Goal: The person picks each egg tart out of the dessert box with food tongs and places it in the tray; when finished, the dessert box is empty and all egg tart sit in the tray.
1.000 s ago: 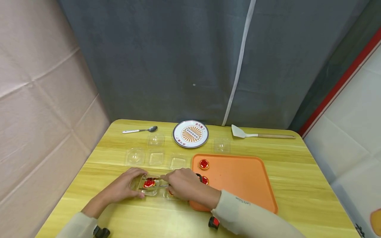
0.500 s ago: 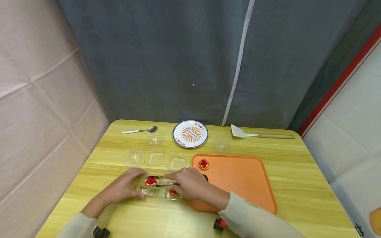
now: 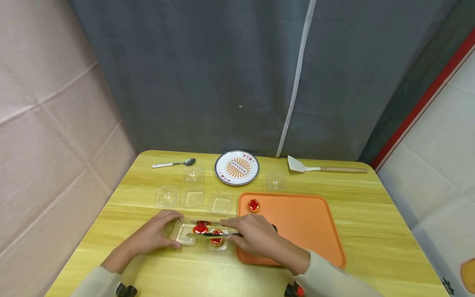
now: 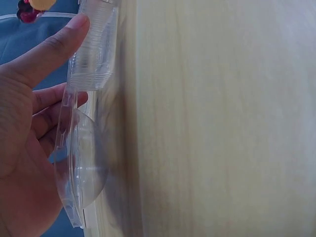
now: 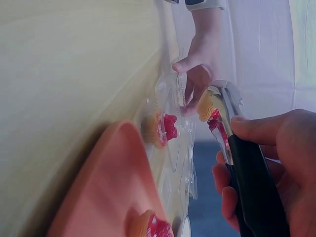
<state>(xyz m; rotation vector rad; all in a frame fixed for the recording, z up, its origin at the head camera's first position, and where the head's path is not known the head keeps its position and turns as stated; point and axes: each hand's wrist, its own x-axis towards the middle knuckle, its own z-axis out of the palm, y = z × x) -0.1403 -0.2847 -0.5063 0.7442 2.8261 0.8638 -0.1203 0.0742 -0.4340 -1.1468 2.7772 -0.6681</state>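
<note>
My right hand (image 3: pixel 256 233) grips black-handled metal tongs (image 5: pixel 254 182). Between the tong ends is a small tart with red topping (image 3: pixel 201 227), raised above the boxes in the right wrist view. My left hand (image 3: pixel 160 231) holds an opened clear plastic box (image 3: pixel 184 233) by its sides, thumb at the near edge and fingers at the far one. That box shows no tart inside; its domed lid (image 4: pixel 89 160) lies folded back toward the palm. Just right of it, a second tart (image 3: pixel 217 238) sits in another clear box, partly covered by the tongs.
An orange tray (image 3: pixel 297 222) lies at the right with a tart (image 3: pixel 254 205) in its far left corner. Several clear boxes (image 3: pixel 168 196) stand farther back. Behind them are a spoon (image 3: pixel 174 163), a patterned plate (image 3: pixel 237 168) and a white spatula (image 3: pixel 326 169).
My right hand has moved right with the tongs, carrying the tart from over the left-hand box toward the neighbouring box. The left hand has stayed in place.
</note>
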